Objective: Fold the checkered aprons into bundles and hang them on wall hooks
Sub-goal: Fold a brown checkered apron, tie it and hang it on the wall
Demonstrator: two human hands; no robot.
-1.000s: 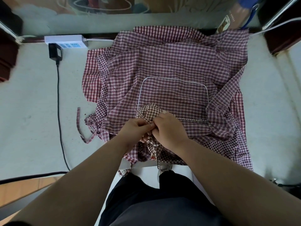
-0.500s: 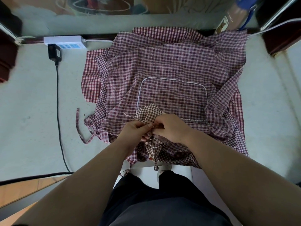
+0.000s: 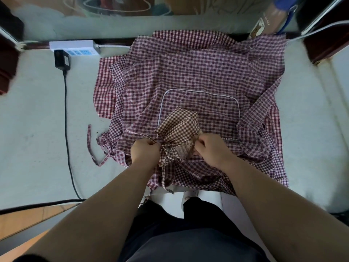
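A small brown-and-white checkered apron bundle (image 3: 179, 127) lies on top of a pile of red-and-white checkered aprons (image 3: 198, 76) spread over the white table (image 3: 37, 129). My left hand (image 3: 145, 151) pinches a strap of the bundle at its left side. My right hand (image 3: 211, 148) grips the bundle's strap and folded edge at its right side. The strap is pulled taut between both hands. The top apron shows a white-piped pocket (image 3: 200, 103).
A white power strip (image 3: 74, 47) with a black adapter (image 3: 62, 59) sits at the back left; its black cable (image 3: 67, 129) runs down the table. A loose apron strap (image 3: 89, 140) trails left of the pile. A brown bag (image 3: 264, 25) stands at the back right.
My hands have moved apart, left to the left and right to the right, drawing the strap tight. The brown bundle now shows larger between and above them.
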